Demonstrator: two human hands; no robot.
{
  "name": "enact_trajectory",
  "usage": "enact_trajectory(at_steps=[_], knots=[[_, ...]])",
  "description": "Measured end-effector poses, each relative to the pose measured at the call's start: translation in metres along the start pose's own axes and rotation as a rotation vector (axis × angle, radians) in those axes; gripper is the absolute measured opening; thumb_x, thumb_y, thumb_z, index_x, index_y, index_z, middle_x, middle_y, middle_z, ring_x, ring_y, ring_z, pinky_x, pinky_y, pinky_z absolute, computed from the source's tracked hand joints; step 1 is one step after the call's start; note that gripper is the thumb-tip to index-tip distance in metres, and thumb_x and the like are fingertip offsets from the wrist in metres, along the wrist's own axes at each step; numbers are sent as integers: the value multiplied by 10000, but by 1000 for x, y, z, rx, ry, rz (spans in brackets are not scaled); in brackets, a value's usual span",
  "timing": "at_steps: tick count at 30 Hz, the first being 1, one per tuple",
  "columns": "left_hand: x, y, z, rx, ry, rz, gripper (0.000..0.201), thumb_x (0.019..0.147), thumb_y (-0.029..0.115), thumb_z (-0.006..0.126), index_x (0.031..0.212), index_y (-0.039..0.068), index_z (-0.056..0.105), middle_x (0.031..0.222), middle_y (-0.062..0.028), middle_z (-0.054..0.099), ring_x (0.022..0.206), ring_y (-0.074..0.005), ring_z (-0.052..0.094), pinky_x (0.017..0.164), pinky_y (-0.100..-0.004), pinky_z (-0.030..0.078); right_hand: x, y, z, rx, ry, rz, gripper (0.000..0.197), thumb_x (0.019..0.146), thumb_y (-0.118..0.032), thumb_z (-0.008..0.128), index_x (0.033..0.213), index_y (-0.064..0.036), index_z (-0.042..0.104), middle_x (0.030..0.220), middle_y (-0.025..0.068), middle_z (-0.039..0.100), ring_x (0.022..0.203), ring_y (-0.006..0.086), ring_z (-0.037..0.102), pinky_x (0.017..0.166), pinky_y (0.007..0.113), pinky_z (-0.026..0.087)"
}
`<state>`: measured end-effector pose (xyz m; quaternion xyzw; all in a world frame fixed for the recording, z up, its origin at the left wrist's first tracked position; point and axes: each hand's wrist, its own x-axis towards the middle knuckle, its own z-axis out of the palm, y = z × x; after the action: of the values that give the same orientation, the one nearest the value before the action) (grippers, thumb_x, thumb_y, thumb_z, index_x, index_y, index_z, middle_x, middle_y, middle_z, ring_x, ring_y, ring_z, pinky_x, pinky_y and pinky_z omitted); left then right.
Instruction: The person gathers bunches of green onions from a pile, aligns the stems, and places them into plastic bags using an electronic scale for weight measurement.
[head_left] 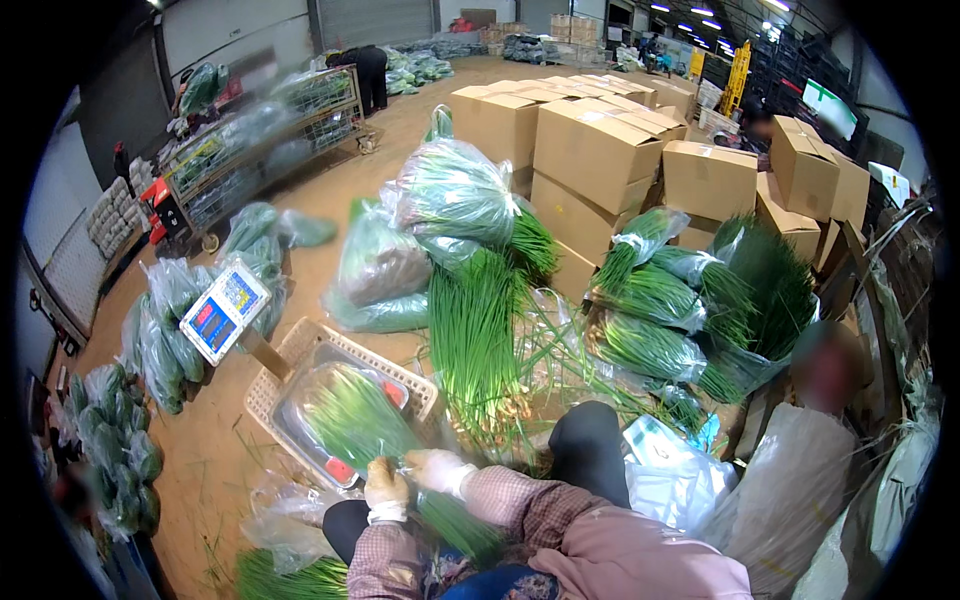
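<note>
A clear plastic bag of thin spring onions [358, 412] lies on the platform of an electronic scale [225, 312], inside a cream plastic basket [268, 392]. Pale root ends point away from me; green tops trail back toward my lap. My gloved left hand [386, 490] is closed on the bag's near end. Beside it, my gloved right hand [438, 472] is closed on the same end, fingertips partly hidden. Green tops [458, 525] stick out below my right wrist. A loose pile of spring onions [472, 335] lies just beyond the basket.
Bagged bundles [650, 345] are stacked at right, with cardboard boxes [590, 150] behind. More full bags [455, 190] stand ahead, others [170, 325] left of the scale. White plastic bags [675, 480] lie by my right knee. A loaded cage trolley [265, 140] and a bending person [370, 75] are farther off.
</note>
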<state>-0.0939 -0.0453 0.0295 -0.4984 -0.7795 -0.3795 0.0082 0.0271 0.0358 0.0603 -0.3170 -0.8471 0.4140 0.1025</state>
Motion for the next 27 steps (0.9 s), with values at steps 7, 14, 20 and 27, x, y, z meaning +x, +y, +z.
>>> enact_trajectory(at_steps=[7, 14, 20, 27], knots=[[13, -36, 10, -51, -25, -120, 64, 745, 45, 482, 786, 40, 531, 739, -178, 551, 724, -390, 536, 648, -453, 425, 8, -1, 5, -647, -371, -499, 154, 787, -180, 509, 836, -78, 614, 777, 89, 639, 698, 260, 649, 580, 408, 516], [17, -26, 14, -92, -98, -396, 77, 778, 111, 569, 766, 43, 536, 722, -184, 548, 672, -352, 546, 632, -419, 435, 1, 6, 11, -683, -554, -246, 157, 797, -106, 465, 863, -53, 596, 724, 161, 564, 717, 234, 601, 655, 340, 490], [12, -52, -19, -1060, -116, -744, 124, 769, 18, 545, 892, 31, 547, 727, -48, 550, 596, -132, 514, 539, -261, 435, -42, 30, -22, 422, -110, -25, 505, 727, -104, 675, 1164, 4, 447, 1027, 147, 554, 948, 250, 554, 897, 340, 446], [-9, -67, 50, -1588, -85, -1063, 678, 866, 609, 309, 1349, 137, 365, 1267, -123, 470, 1127, -266, 451, 949, -380, 374, -56, 60, 77, 479, -45, 472, 987, 696, -376, 756, 1388, 10, 167, 1355, 268, 306, 1199, 293, 409, 1022, 316, 308]])
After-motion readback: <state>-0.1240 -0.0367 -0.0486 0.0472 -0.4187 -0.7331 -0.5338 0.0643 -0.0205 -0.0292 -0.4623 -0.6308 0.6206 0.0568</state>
